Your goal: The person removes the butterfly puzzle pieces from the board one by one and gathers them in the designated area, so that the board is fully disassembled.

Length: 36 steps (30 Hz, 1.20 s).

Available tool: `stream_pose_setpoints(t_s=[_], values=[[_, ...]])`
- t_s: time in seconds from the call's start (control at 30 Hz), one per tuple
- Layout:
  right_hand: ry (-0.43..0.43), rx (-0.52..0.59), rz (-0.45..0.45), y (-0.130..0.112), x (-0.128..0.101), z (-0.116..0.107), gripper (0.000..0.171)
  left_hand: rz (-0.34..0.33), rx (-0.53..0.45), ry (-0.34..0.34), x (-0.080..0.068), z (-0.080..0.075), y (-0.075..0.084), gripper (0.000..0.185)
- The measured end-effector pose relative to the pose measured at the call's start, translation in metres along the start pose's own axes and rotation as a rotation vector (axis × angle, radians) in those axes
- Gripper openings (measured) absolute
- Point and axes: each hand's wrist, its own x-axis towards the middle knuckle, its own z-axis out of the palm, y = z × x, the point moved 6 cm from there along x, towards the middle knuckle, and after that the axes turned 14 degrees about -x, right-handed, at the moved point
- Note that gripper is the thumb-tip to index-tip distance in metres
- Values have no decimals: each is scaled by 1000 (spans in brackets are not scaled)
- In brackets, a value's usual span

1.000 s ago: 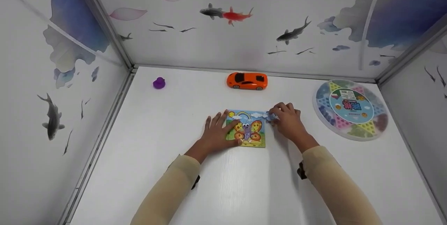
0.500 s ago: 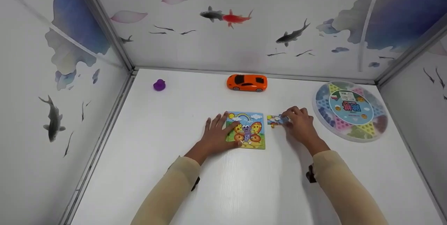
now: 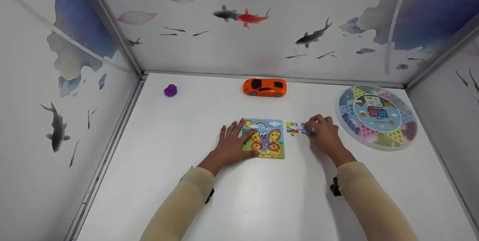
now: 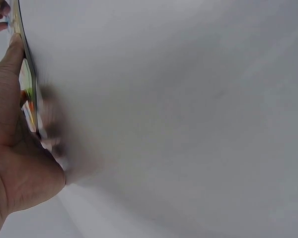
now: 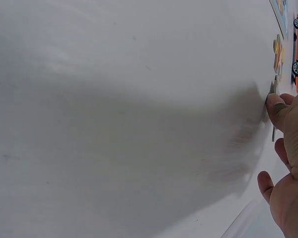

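Puzzle board (image 3: 266, 139) with a butterfly picture is taken here as the landmark; it lies flat on the white counter (image 3: 262, 200). The left hand (image 3: 232, 144) is laid on the left part of the board, fingers straight and spread, pressing it down. Just to the right of the board, apart from it, a small puzzle piece (image 3: 294, 128) lies on the counter. The right hand (image 3: 325, 134) is placed at the far right end of this piece, and the fingertips are curled onto it in a pinch.

The piece is judged to be thin, light and rather stiff, like card. It may slide easily on the smooth counter, so it is best taken at its edges, between thumb and fingertip.

Behind the board, an orange toy car (image 3: 264, 87) is seen. Far to the right of the board a round game box (image 3: 377, 116) rests, and far to the left, at the back, a small purple toy (image 3: 170, 90).
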Motion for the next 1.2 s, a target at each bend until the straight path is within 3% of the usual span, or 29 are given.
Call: stream_pose_setpoints(t_s=[0.77, 1.2], values=[[8, -27, -13, -5, 1, 2, 23, 37, -13, 5, 0, -2, 2, 87], [-33, -5, 7, -7, 2, 2, 22, 19, 5, 2, 1, -1, 0, 87]])
